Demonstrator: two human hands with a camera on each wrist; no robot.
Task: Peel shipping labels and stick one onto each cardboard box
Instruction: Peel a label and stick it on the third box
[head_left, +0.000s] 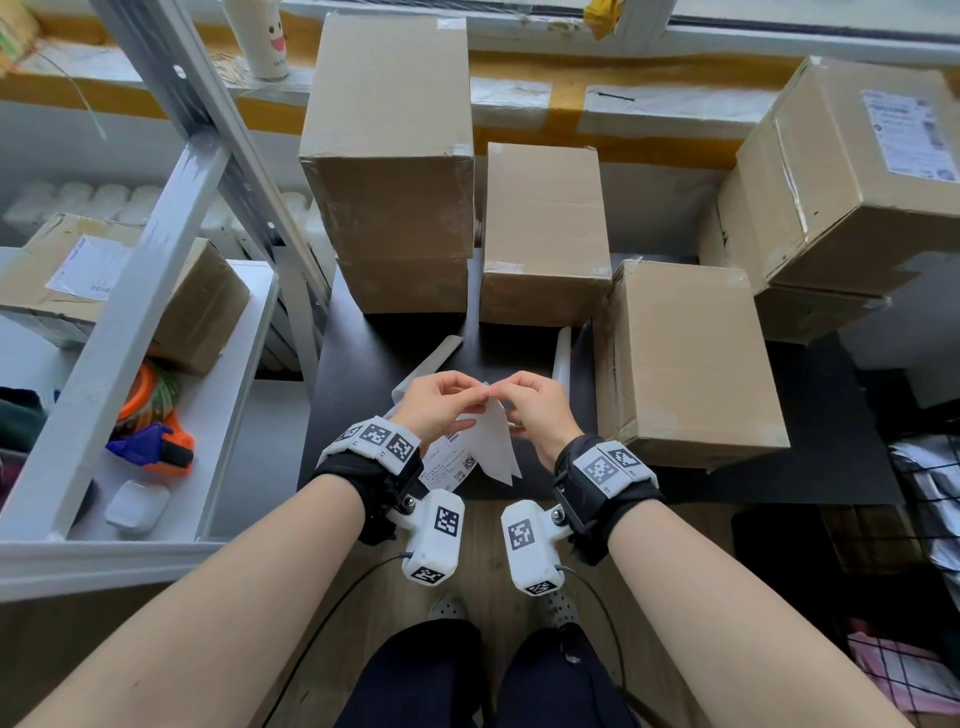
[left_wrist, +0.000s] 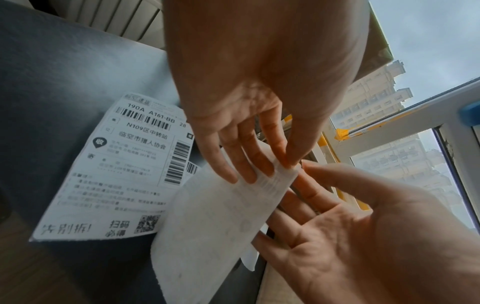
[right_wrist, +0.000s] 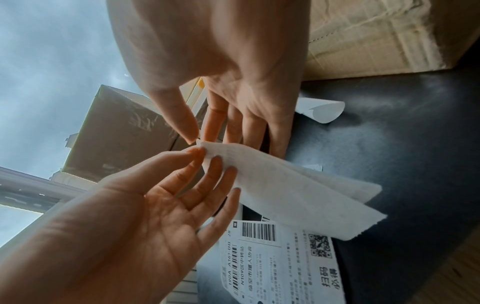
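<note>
I hold a white shipping label (head_left: 493, 441) above the black table (head_left: 358, 364), blank side toward the wrist cameras. My left hand (head_left: 467, 397) pinches its top corner between thumb and fingers (left_wrist: 281, 158). My right hand (head_left: 511, 392) meets it there, thumb and forefinger (right_wrist: 191, 133) nipping the same corner (right_wrist: 201, 144). A second printed label (left_wrist: 116, 174) lies flat on the table under my left wrist. Unlabelled cardboard boxes stand behind: a tall stack (head_left: 389, 156), a middle box (head_left: 545, 234) and a box at right (head_left: 685, 364).
Curled white backing sheets (head_left: 441, 353) (right_wrist: 322, 109) lie on the table. Labelled boxes sit at far right (head_left: 852, 171) and on the left metal shelf (head_left: 119, 291), near an orange tape dispenser (head_left: 156, 441). A window sill runs along the back.
</note>
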